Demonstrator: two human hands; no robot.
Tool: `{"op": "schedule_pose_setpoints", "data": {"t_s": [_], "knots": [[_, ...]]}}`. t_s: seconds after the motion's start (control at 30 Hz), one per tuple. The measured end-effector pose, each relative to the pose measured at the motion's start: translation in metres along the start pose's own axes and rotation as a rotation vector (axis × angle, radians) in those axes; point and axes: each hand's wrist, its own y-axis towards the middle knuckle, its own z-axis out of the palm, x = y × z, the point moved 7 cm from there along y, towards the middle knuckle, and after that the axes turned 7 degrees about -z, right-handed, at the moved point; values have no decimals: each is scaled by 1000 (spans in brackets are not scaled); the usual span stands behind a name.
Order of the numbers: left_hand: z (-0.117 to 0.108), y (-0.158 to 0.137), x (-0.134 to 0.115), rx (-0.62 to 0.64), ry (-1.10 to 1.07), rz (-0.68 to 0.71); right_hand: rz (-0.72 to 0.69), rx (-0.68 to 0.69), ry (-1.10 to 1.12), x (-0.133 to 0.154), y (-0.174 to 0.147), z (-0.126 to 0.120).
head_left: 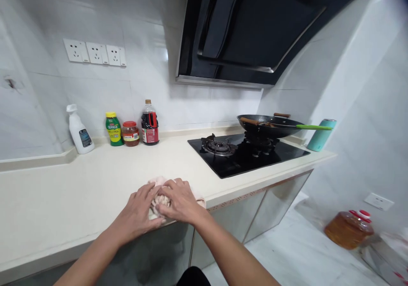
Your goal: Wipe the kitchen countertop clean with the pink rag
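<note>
A pale pink cloth [161, 200] lies bunched up at the front edge of the cream countertop [105, 184]. My left hand [140, 209] curls around its left side, thumb low near the counter's edge. From the right, my right hand [178, 201] presses on the same cloth with bent fingers, and the two hands almost meet at the top. A fold of cloth sticks out past my right wrist. Parts of the cloth are hidden beneath both palms.
Along the wall stand a white spray bottle [79, 131], a green-and-yellow bottle [114, 129], a red-lidded jar [130, 135] and a soy sauce bottle [149, 126]. Right of my hands is a black gas stove [236, 158] with a wok [270, 126]. An oil jug [349, 230] sits on the floor.
</note>
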Motion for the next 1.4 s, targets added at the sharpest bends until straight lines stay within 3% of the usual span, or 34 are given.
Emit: {"op": "schedule_pose_setpoints", "data": {"t_s": [0.07, 0.17, 0.37, 0.47, 0.53, 0.63, 0.8, 0.97, 1.1, 1.2, 1.4], "knots": [[3, 1, 2, 21, 17, -1, -27, -52, 11, -7, -14, -7], [7, 1, 6, 71, 47, -22, 66, -136, -46, -62, -55, -28], [7, 3, 5, 126, 70, -50, 538, -281, -311, -220, -168, -92], [7, 3, 7, 118, 59, -61, 806, -362, -309, -280, -204, -124], [9, 3, 8, 115, 52, -61, 904, -438, -278, -307, -211, -144], [11, 2, 11, 101, 41, -51, 939, -497, -298, -332, -201, -164], [8, 4, 9, 114, 28, -66, 1048, -430, -387, -355, -174, -151], [3, 5, 3, 170, 0, -110, 1032, -187, -459, -343, -151, -122], [7, 4, 4, 167, -17, -114, 926, -90, -487, -298, -125, -104], [8, 4, 2, 146, -16, -107, 701, -28, -473, -239, -86, -77], [2, 2, -6, 183, -11, -155, 248, 1, -234, -86, -14, -13]]}}
